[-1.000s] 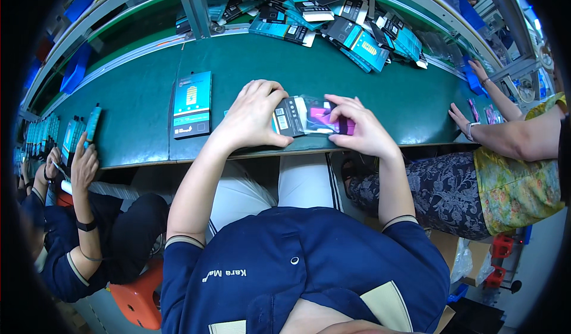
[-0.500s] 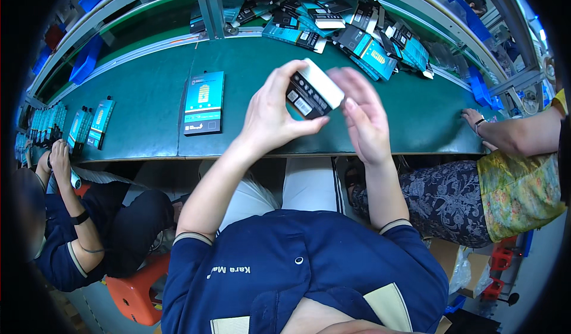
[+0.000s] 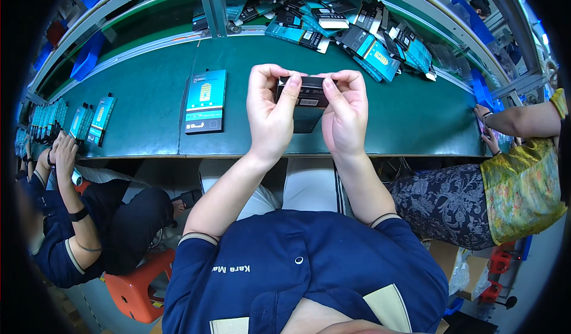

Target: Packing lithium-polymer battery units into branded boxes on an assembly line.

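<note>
Both my hands grip one small dark box (image 3: 307, 115) above the near middle of the table, its printed end turned up toward me. My left hand (image 3: 270, 105) pinches the end's left corner, thumb on top and fingers curled behind. At the right corner my right hand (image 3: 346, 108) does the same. The thumbs lie a short way apart along the end flap, which looks closed over. Left of my hands, a teal and black box (image 3: 206, 102) lies flat on the green table (image 3: 238, 54).
A heap of teal and black boxes (image 3: 363, 43) lies at the far side, by a metal post (image 3: 212, 7). Boxes stand in a row (image 3: 50, 120) at far left, near a co-worker's hands (image 3: 63, 153). Another co-worker's arm (image 3: 523, 120) rests at the right edge. Blue bins (image 3: 88, 57) hang beyond.
The box has turned from tilted, with a white flap showing, to square with its dark end up. My right hand has moved in and now grips it too.
</note>
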`<state>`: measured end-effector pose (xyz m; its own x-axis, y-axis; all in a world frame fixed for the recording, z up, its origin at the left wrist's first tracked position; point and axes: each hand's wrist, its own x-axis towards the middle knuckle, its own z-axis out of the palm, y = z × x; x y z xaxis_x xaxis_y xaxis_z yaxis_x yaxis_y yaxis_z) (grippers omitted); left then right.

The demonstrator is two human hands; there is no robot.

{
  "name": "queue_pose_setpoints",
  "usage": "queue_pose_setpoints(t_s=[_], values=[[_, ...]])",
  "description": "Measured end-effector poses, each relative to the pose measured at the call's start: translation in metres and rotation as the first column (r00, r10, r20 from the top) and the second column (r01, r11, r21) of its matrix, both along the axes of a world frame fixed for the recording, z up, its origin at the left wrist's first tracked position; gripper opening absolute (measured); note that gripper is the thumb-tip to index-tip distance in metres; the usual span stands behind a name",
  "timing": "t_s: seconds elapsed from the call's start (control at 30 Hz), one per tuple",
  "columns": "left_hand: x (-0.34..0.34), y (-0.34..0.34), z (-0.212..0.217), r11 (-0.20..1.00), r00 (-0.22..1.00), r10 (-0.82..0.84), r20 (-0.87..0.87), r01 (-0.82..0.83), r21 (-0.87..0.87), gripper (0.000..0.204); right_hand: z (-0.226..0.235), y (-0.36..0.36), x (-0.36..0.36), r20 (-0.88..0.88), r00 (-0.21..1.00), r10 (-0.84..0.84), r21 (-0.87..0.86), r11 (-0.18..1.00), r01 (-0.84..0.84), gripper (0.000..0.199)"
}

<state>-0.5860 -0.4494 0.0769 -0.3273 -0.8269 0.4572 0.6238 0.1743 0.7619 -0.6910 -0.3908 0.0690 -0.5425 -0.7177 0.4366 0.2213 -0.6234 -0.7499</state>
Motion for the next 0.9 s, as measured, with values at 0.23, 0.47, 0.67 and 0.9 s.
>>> queue_pose_setpoints(t_s=[0.23,0.47,0.67,0.9], values=[[0.039,-0.014,-0.017,0.972,0.959,-0.013,0.283,-0.054,0.227,0.06,-0.021,0.01,0.009,-0.58,0.716,-0.389,-0.33,0.915,0.231,0.035],[0.114,-0.048,0.006,0.822,0.416,0.565,0.712,-0.36,-0.442,0.049,0.011,-0.073,-0.049,-0.949,-0.126,-0.29,-0.304,0.947,0.104,0.042],[0.123,-0.061,-0.02,0.751,-0.224,0.657,0.719,0.117,-0.65,0.083,0.015,-0.17,-0.149,-0.969,-0.152,0.196,-0.054,0.432,0.9,0.1],[0.092,-0.074,-0.01,0.679,-0.386,0.707,0.592,0.136,-0.722,0.079,-0.025,-0.082,-0.113,-0.949,-0.297,-0.111,-0.282,0.719,0.636,0.07]])
